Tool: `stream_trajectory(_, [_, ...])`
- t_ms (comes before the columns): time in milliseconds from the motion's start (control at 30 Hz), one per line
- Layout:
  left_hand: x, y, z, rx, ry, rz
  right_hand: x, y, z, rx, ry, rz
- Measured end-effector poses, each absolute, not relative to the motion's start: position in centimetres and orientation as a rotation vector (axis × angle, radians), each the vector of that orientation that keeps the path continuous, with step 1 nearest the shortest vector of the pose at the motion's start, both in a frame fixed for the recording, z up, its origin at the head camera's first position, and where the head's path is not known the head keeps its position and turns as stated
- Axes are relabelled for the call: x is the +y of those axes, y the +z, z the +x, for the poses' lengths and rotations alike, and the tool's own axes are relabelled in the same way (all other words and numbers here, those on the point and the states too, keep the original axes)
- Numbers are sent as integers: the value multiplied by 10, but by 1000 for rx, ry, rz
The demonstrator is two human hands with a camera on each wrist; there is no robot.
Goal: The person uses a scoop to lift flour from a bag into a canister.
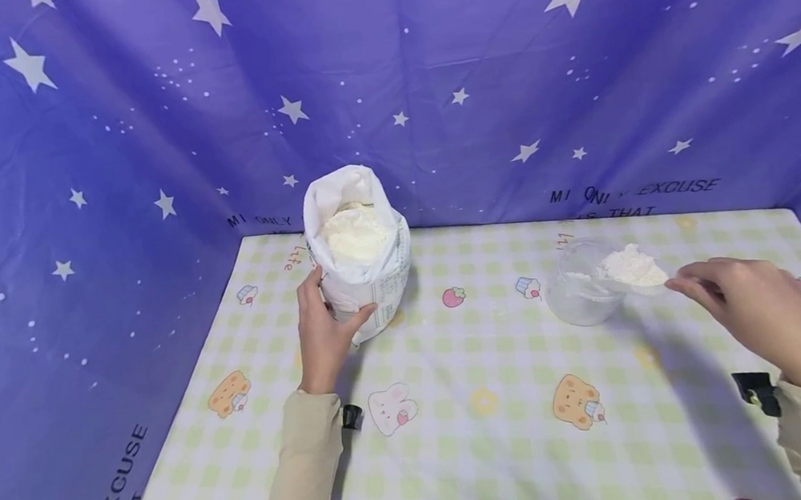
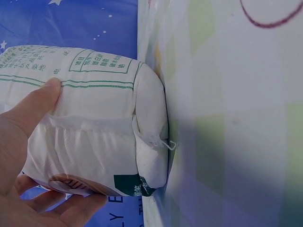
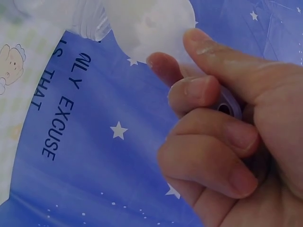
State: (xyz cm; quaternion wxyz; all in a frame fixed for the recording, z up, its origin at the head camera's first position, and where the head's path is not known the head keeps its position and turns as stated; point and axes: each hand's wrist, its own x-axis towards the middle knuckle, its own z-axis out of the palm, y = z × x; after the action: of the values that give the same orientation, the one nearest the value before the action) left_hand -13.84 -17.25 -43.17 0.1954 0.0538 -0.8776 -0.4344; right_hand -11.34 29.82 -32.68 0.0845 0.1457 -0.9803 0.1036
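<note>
My left hand [image 1: 328, 329] grips the side of an opened white flour bag [image 1: 391, 287], thumb in front and fingers around the far side. The bag stands upright at the back left of the table, its mouth spread wide over white flour [image 1: 358, 236]. On the right, my right hand [image 1: 761, 308] pinches the handle of a translucent scoop [image 3: 151, 28] between thumb and fingers. A heap of flour [image 1: 632, 266] fills the scoop, which overlaps the right rim of a clear plastic bowl [image 1: 580, 311]. Some white flour shows inside that bowl.
A checked tablecloth [image 1: 454, 357] with cartoon prints covers the table. Behind and to the left hangs a purple curtain [image 1: 448, 141] with white stars, right at the table's back edge.
</note>
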Motion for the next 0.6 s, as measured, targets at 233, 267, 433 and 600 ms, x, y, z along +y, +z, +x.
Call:
stream_trajectory(233, [-171,-430,-141,-2441,-1203,123,301,-326,-116,-2863,246,538])
stream_trajectory(267, [-171,-430,-140,-2442,-1200,125,301,-325,-117,-2864,242,546])
stream_trajectory(433, [-173,-432,-139,-2440,-1204,134,297,-324,-118,-2894,215,565])
stream_trajectory(600, [-174,-435,-139,-2445,-1195,134,295,-321,-120,-2857,187,620])
